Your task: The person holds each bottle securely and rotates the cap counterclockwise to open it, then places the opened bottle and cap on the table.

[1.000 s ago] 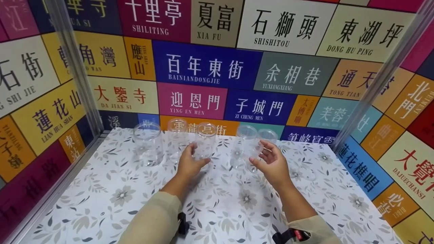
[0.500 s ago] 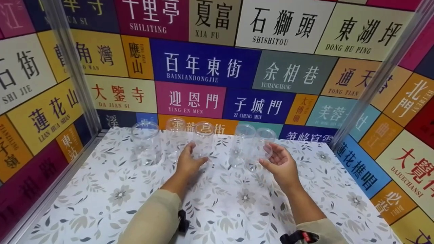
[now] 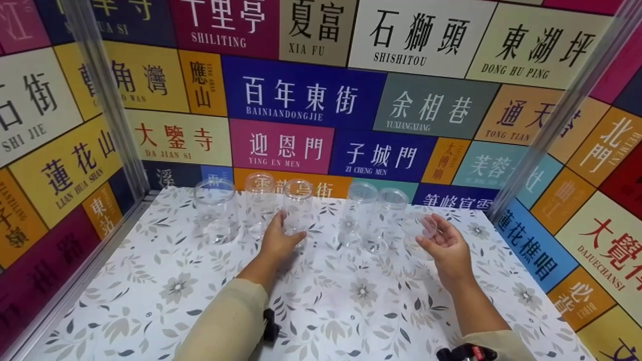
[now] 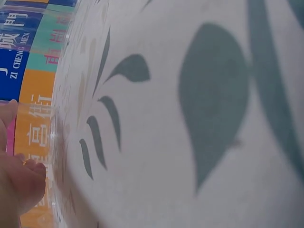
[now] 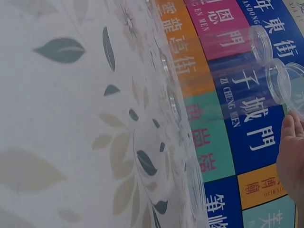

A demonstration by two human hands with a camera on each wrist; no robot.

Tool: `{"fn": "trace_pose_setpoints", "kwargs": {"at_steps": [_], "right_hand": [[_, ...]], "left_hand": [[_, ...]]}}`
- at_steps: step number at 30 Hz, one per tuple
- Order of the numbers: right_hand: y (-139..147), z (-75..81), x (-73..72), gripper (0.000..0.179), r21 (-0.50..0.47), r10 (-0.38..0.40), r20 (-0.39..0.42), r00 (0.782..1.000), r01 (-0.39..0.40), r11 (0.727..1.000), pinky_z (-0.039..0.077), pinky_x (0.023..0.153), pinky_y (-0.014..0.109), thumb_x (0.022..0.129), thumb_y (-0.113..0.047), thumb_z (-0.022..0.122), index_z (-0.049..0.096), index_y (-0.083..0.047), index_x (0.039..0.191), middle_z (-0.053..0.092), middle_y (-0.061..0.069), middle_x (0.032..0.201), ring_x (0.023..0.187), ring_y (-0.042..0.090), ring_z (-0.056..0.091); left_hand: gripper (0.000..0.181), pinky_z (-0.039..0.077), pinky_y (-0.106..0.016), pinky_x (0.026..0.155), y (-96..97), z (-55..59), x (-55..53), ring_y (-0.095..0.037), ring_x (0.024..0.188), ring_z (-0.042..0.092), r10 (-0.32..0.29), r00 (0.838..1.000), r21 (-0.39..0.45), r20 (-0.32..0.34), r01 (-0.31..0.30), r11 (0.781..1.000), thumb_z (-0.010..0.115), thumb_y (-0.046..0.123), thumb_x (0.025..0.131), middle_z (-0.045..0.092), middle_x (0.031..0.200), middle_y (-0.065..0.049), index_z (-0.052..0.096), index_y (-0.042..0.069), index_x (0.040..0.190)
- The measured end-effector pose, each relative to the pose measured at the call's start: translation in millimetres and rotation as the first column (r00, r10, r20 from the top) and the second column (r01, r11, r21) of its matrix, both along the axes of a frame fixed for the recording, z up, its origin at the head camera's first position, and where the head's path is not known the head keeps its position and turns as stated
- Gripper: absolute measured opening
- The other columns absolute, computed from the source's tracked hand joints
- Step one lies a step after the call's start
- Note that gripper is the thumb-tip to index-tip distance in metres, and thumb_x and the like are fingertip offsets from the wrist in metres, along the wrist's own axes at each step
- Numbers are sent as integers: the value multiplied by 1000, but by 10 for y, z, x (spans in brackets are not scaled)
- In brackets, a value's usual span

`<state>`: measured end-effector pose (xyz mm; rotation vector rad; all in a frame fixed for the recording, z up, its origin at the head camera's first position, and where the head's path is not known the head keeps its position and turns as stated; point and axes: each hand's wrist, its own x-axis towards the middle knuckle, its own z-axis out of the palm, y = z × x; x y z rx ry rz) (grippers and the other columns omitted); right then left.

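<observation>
My left hand (image 3: 281,241) curls its thumb and fingers around the lower part of a clear plastic jar (image 3: 298,203), which stands upright on the table. In the left wrist view the thumb (image 4: 29,187) is close to its wall. My right hand (image 3: 450,246) pinches a clear round lid-like piece (image 3: 429,225) by its edge, right of two clear upright jars. Of these, one jar (image 3: 358,213) stands left of the other jar (image 3: 391,215). In the right wrist view the fingertips touch the clear round piece (image 5: 295,90) at that view's right edge.
Left of my left hand stand a narrow clear jar (image 3: 259,203) and a wider clear jar (image 3: 215,213). A faint clear round outline (image 3: 417,246) shows under the right hand. The floral-covered table (image 3: 321,311) ends at a wall (image 3: 301,95) of coloured signs.
My right hand has moved right with the clear round piece, from in front of the two right jars to beside them. My left hand stays around its jar, which has shifted slightly left.
</observation>
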<state>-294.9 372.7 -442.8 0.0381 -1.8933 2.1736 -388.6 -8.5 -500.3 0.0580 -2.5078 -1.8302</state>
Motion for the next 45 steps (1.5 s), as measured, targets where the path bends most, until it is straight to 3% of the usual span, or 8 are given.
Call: {"fn": "trace_pose_setpoints", "kwargs": {"at_steps": [6,12,19,23,27,32,37,45], "right_hand": [[335,-48,-71,83,23,-87,119,989,85,996,54,103,12,95,-8,80,37,-14,165,40,3,173,157,10,44],[689,-185,-140,93,65,-196,203,959,186,980,53,97,7,92,-16,85,32,-19,169,32,3,177,163,16,35],[987,-302,-112,106,94,-282,335,899,267,959,38,121,25,85,-31,92,29,-29,170,29,-8,178,163,11,34],[1053,-338,-104,108,80,-307,354,883,298,951,38,121,23,84,-30,93,29,-30,170,28,-10,178,163,10,33],[1092,-371,-103,110,85,-330,359,873,322,943,38,122,23,83,-30,94,27,-29,170,28,-10,178,163,9,32],[1153,-409,-112,113,113,-351,392,850,334,936,32,131,33,81,-39,94,26,-33,170,25,-13,178,165,10,28],[1237,-444,-117,117,152,-370,436,821,338,929,28,134,41,77,-51,93,22,-38,171,21,-16,179,167,12,24],[1438,-503,-87,109,249,-404,469,785,322,914,26,135,40,88,-56,83,15,-35,172,11,-11,181,169,17,17]], "left_hand": [[93,23,-49,136,-9,-5,7,-38,164,29,-6,1000,-27,-29,5,1000,78,15,94,33,175,-18,24,5,169],[88,21,-48,137,-3,-36,35,-37,165,27,8,1000,-43,-18,-9,999,73,15,96,31,176,-17,25,7,170],[83,20,-48,137,-2,-38,74,-35,165,27,17,999,-25,-27,-18,1000,70,14,99,31,176,-15,26,8,170],[80,19,-49,137,-15,-39,86,-35,165,26,16,999,-34,-31,-17,999,67,14,102,30,176,-15,26,8,170],[76,19,-50,137,-29,-44,97,-35,166,25,13,1000,-42,-17,-14,999,63,16,105,29,177,-15,25,10,170],[73,18,-51,137,-38,-44,112,-34,166,24,18,1000,-60,5,-17,998,60,18,107,29,177,-13,24,13,171],[68,22,-52,136,-40,-41,137,-37,164,29,17,1000,-94,-26,-19,995,57,17,108,32,175,-16,27,7,169],[65,25,-51,135,-60,6,236,-38,162,32,40,998,-68,-38,-43,997,57,17,109,36,173,-21,31,2,167]]}}
